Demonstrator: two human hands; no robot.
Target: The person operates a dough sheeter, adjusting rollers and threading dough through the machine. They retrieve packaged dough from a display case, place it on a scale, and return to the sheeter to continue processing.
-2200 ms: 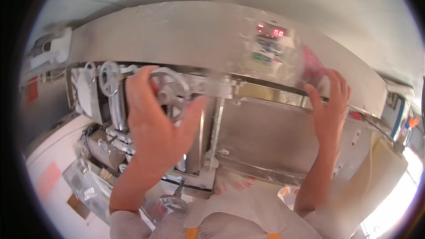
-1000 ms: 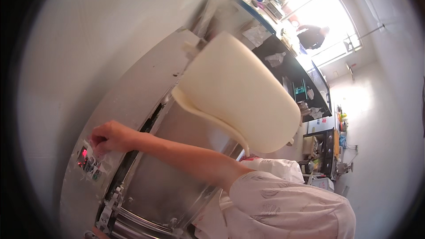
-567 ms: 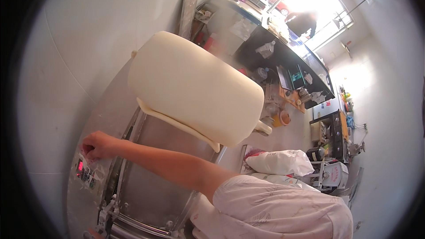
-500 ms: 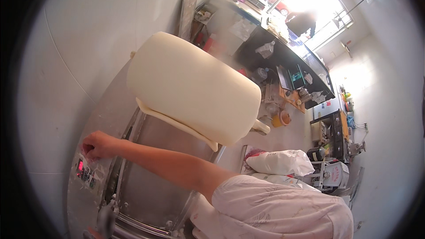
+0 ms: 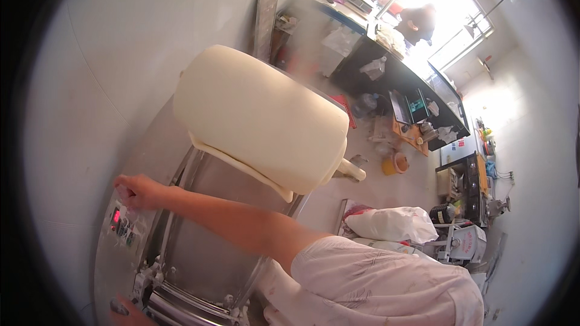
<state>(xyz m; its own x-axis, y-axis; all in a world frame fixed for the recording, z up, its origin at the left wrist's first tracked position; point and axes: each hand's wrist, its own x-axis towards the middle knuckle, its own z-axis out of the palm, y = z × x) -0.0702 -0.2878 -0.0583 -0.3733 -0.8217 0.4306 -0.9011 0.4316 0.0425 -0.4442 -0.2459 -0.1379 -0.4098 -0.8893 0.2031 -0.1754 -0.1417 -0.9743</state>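
A thick roll of pale dough (image 5: 260, 115) is wound around a rod, whose pale end (image 5: 353, 170) sticks out at the right. The loose edge of the dough hangs over the metal bed of a dough sheeter (image 5: 217, 229). My right arm reaches left across this bed. My right hand (image 5: 139, 193) is closed in a fist at the machine's side, just above the control panel (image 5: 121, 226) with a red display; whatever is inside the fist is hidden. At the lower left edge, my left hand (image 5: 130, 314), partly cut off, is closed at a dark round knob (image 5: 119, 306) beside the shiny steel rollers (image 5: 187, 308).
White sacks (image 5: 393, 223) lie on the floor to the right. Farther off stand a dark counter (image 5: 386, 78), a yellow-orange tub (image 5: 394, 163) and a black shelf unit (image 5: 462, 187). A person (image 5: 417, 24) is by the bright window. A pale wall (image 5: 78, 115) runs along the left.
My view has shifted slightly, so the room appears farther right. The dark knob by my left hand has moved left. My right hand remains closed at the side of the machine.
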